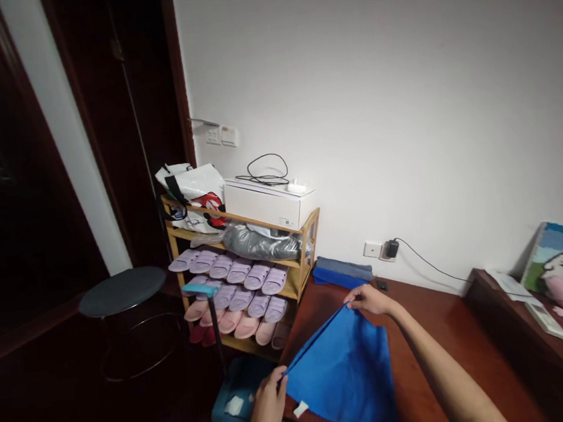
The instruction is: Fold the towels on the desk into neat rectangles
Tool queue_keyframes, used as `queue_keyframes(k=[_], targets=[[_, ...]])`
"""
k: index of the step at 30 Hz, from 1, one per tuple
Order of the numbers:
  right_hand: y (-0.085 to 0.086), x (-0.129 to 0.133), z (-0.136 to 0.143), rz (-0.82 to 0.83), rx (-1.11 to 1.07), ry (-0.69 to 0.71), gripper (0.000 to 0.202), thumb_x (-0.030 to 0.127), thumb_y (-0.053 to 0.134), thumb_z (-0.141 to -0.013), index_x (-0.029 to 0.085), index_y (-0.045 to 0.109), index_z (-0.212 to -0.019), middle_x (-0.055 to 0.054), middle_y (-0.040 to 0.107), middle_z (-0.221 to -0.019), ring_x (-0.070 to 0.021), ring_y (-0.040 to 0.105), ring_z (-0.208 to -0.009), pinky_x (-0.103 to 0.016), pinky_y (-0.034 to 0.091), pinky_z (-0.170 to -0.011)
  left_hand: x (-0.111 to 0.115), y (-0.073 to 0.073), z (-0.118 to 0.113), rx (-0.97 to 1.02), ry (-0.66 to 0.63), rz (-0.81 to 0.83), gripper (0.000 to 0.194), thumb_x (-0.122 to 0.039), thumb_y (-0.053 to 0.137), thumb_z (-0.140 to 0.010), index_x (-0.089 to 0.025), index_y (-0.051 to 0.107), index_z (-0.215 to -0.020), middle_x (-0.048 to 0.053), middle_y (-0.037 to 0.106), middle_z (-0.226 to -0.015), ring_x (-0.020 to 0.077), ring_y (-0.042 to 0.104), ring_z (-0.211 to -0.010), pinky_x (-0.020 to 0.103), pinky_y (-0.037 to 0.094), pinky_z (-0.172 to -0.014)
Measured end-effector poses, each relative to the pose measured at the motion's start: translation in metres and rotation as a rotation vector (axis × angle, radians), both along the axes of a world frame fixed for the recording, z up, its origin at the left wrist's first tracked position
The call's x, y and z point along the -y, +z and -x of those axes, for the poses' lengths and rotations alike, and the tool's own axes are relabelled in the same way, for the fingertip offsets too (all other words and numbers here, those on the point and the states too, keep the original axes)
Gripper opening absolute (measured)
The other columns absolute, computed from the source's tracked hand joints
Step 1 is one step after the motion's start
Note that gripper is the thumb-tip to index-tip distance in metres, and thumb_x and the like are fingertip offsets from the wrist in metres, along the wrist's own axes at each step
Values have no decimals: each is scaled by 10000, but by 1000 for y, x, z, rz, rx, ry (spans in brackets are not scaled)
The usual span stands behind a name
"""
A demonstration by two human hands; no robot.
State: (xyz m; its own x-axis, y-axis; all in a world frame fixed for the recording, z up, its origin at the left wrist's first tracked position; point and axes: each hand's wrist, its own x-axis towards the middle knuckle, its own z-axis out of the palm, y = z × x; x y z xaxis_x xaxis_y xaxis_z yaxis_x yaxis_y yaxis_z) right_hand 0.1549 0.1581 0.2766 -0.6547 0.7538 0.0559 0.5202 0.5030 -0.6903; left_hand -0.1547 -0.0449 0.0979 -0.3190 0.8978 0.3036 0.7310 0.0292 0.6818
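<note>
A blue cloth (348, 365) is stretched between my two hands over the reddish-brown wooden table (437, 349). My left hand (270, 398) pinches its near left corner, where a small white tag (301, 408) shows close by. With fingers closed, my right hand (368, 299) grips the far corner, raised a little above the table. The edge between both hands is pulled taut, and the rest of the cloth hangs down toward the tabletop. Just beyond my right hand, folded blue and grey-blue cloths (341, 273) lie stacked against the wall.
A wooden shoe rack (299, 279) with several purple and pink slippers stands left of the table, a white box (270, 202) on top. A long-handled dustpan (237, 387) and a round stool (123, 290) are on the floor. A raised ledge (512, 321) borders the table's right.
</note>
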Motion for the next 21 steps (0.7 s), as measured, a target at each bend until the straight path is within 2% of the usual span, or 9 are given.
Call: queue_keyframes(k=[2, 5, 8, 10, 12, 15, 18, 21], targets=[[16, 14, -17, -28, -46, -43, 403, 561, 720, -839, 204, 829, -992, -71, 826, -967, -249, 744, -894, -357, 579, -831, 5, 18, -6, 60, -78, -97, 361, -412, 432, -961, -319, 741, -1122, 68, 839, -989, 301, 804, -958, 413, 652, -886], [40, 33, -42, -76, -111, -110, 434, 577, 679, -871, 194, 810, -1028, -80, 815, -989, -246, 730, -915, -366, 567, -862, 11, 51, -15, 53, -184, -213, 307, -442, 472, -975, -313, 727, -1086, 67, 827, -1044, 291, 782, -1008, 401, 628, -923], [62, 55, -64, -112, -160, -159, 429, 574, 661, -893, 201, 797, -1055, -71, 805, -977, -240, 721, -909, -365, 564, -858, 14, 78, -24, -5, -231, -237, 235, -407, 503, -973, -299, 711, -979, 39, 794, -938, 260, 768, -910, 356, 622, -844], [75, 71, -77, -134, -192, -189, 417, 574, 659, -901, 208, 792, -1051, -69, 803, -991, -241, 721, -925, -367, 565, -869, 15, 90, -31, -53, -255, -235, 232, -378, 486, -978, -292, 691, -908, 16, 752, -842, 243, 749, -829, 344, 619, -795], [85, 88, -88, -152, -220, -211, 408, 572, 667, -902, 209, 791, -1041, -73, 805, -1017, -245, 723, -957, -370, 565, -891, 14, 96, -40, -92, -294, -257, 216, -349, 497, -984, -287, 686, -900, 9, 748, -866, 242, 749, -872, 356, 620, -847], [99, 112, -100, -175, -222, -218, 404, 574, 666, -911, 210, 793, -1031, -75, 809, -1029, -246, 727, -974, -369, 564, -906, 5, 97, -64, -98, -355, -299, 133, -309, 575, -971, -276, 703, -992, 42, 759, -1168, 270, 733, -1140, 407, 584, -1036], [113, 132, -106, -199, -176, -193, 406, 580, 649, -927, 213, 792, -1026, -72, 812, -1015, -239, 732, -939, -366, 565, -881, -12, 92, -99, -56, -415, -270, 73, -265, 639, -931, -255, 683, -988, 81, 667, -1431, 282, 672, -1310, 436, 549, -1119], [131, 149, -110, -217, -113, -139, 402, 585, 648, -932, 221, 795, -1018, -69, 815, -1013, -237, 734, -922, -366, 566, -866, -31, 86, -138, 3, -513, -230, 89, -213, 676, -891, -240, 651, -971, 108, 625, -1514, 275, 636, -1374, 452, 529, -1153]])
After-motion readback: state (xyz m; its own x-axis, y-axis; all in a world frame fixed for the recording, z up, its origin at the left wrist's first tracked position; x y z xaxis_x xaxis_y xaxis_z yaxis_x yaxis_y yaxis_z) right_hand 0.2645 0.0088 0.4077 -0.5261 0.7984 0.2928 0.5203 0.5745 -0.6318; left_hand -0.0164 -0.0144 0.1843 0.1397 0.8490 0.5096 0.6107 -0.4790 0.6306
